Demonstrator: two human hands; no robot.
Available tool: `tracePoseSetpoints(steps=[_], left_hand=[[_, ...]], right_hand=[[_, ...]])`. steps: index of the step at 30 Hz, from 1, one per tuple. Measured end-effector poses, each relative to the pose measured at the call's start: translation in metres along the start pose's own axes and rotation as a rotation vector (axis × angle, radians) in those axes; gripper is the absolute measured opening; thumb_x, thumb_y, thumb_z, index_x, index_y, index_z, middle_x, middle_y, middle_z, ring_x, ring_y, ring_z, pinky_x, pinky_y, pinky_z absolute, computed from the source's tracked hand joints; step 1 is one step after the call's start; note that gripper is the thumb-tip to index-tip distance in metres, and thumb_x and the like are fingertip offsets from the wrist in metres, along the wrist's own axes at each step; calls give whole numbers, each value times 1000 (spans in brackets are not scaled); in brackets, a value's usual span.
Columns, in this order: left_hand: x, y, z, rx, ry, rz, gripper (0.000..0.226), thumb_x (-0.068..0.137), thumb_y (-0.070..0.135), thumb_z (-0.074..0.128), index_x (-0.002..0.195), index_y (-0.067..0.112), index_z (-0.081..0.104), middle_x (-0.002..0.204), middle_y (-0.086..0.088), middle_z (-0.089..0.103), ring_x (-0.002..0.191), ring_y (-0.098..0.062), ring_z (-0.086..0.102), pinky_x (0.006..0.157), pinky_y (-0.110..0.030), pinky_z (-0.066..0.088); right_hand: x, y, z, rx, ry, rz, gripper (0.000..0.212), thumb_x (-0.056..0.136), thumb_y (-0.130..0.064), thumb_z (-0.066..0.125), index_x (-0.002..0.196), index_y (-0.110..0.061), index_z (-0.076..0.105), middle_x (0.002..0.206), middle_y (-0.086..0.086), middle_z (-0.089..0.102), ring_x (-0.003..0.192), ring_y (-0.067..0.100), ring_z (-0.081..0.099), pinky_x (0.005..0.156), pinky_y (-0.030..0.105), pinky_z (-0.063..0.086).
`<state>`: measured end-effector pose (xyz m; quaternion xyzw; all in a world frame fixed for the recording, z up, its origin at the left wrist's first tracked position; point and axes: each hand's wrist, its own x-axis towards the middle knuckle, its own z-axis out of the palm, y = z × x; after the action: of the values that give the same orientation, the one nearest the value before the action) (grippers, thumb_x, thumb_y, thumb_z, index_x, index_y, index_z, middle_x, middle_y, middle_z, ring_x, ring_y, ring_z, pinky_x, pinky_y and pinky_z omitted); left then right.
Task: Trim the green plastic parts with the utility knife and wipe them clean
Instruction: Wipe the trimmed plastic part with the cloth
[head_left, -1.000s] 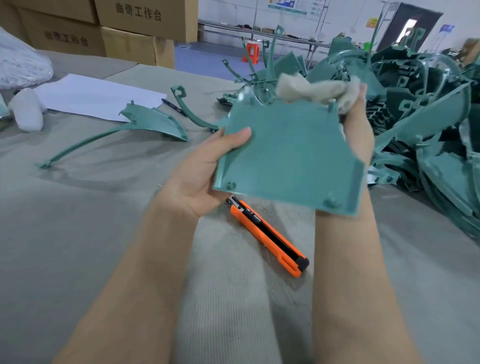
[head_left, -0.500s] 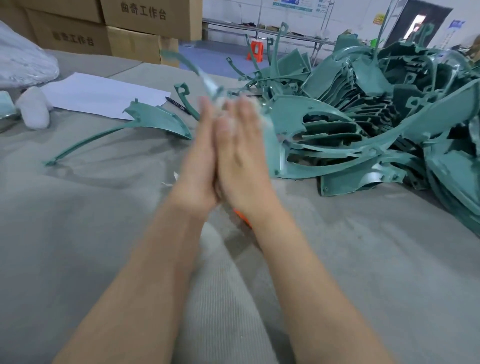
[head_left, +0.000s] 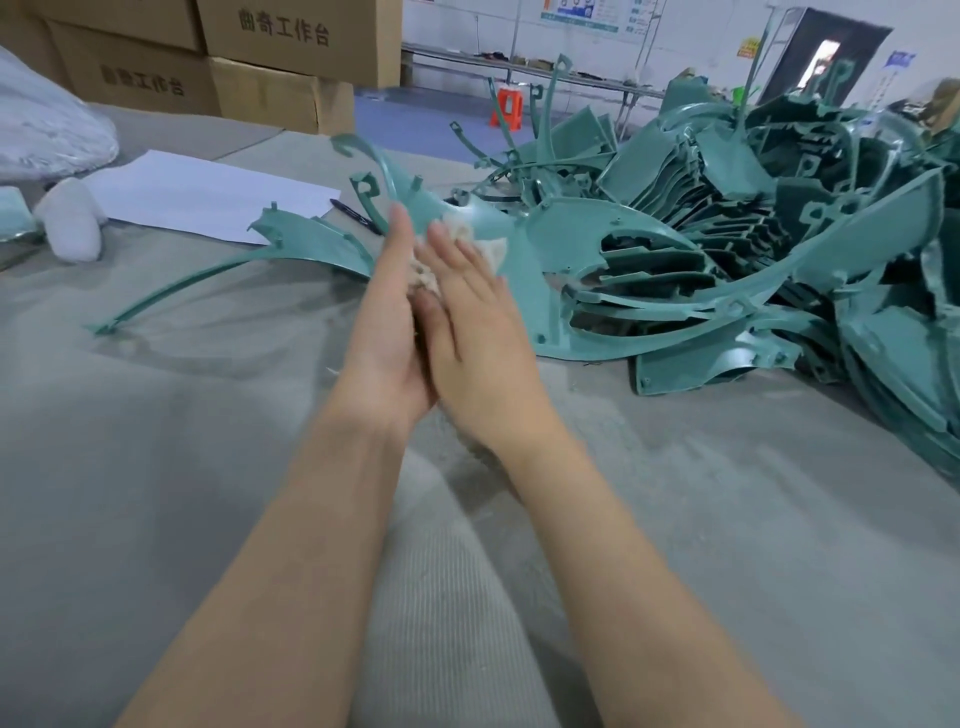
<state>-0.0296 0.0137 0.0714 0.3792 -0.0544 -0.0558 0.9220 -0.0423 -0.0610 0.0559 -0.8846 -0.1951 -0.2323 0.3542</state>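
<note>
A: Hands, what are they doing?
B: Both are meeting mid-frame over the table. L hand is lying flat, fingers straight, backing the part. R hand is pressing flat too, fingers straight & spread, squashing the rag onto the part's other face. Neither is curling into a fist.
A: So the part's sitting where, exactly?
B: Sandwiched btw the palms, showing edge-on to the cam. Its long axis is running up & away from the fingertips, leaning far-left. The thin arm is ending in a hook above the L fingers.
A: Which hand's doing the wipe?
B: R, I'm guessing, since the rag's sitting on its side. L is looking like the brace. Next stroke is prob. needing to follow that axis, palm end to hook, w/ L bracing so the thin arm isn't flexing.
A: Knife?
B: Not showing anywhere, so I can't say where it's lying.
A: Further out?
B: 2nd part is lying just left of the hands, nearer L, long arm pointing near-left. Pile is sprawling right & beyond, nearer R. Paper & boxes are sitting farthest back-left.
</note>
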Motion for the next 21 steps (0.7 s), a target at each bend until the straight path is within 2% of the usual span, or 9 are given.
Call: tracePoseSetpoints(steps=[3,6,9,11,13,15,17,18,21], left_hand=[[-1,-5,10,51,-31,45,46,96,39,47,133,12,54,126,-5,64,112,-17,63,96,-34,51],[-2,-9,12,178,-47,80,29,102,21,42,126,14,57,110,-1,69,97,-14,67,83,-30,55],[-3,-12,11,253,-100,57,32,102,21,42,131,13,54,111,-1,69,99,-15,66,86,-29,55],[-4,-12,12,222,-142,45,37,102,28,40,134,14,52,120,-1,67,108,-16,64,89,-30,54],[-2,-12,12,165,-169,32,46,101,41,35,136,16,51,130,-1,62,118,-15,59,94,-31,52],[-1,-8,9,69,-137,41,53,99,52,30,134,18,53,126,3,63,120,-11,57,99,-28,48],[1,-5,0,-17,-110,77,57,98,58,27,108,20,67,103,7,70,106,-6,64,94,-25,48],[1,-3,-5,-37,-96,93,58,97,61,27,88,21,68,86,8,69,90,-6,67,85,-22,49],[-1,1,-16,-84,-71,75,60,89,70,33,57,24,51,54,9,52,55,-5,54,55,-18,43]], right_hand=[[30,12,-22,-148,66,167,46,107,-28,26,153,-21,29,162,-6,19,150,10,9,119,47,0],[57,20,-39,-258,93,331,46,107,-34,18,144,-20,43,157,-5,33,150,14,13,118,56,-2],[70,22,-57,-247,182,462,46,107,-32,18,124,-13,57,132,8,59,131,29,46,114,53,24],[71,17,-57,-247,202,436,45,107,-31,20,122,-13,58,126,10,62,120,31,53,108,49,33],[60,6,-42,-286,153,338,40,106,-29,25,126,-16,57,132,7,59,127,26,49,112,46,29],[38,-11,-18,-205,41,187,42,105,-28,29,141,-14,47,150,4,45,143,20,32,118,39,18],[13,-28,-6,-93,10,63,45,106,-27,31,149,-13,37,158,1,31,148,14,19,119,29,7],[3,-33,-5,-70,21,15,44,105,-25,34,148,-13,39,158,1,33,147,13,21,117,25,7],[-18,-37,-11,16,39,-62,33,101,-19,49,131,-14,61,135,2,61,124,16,53,102,26,34]])
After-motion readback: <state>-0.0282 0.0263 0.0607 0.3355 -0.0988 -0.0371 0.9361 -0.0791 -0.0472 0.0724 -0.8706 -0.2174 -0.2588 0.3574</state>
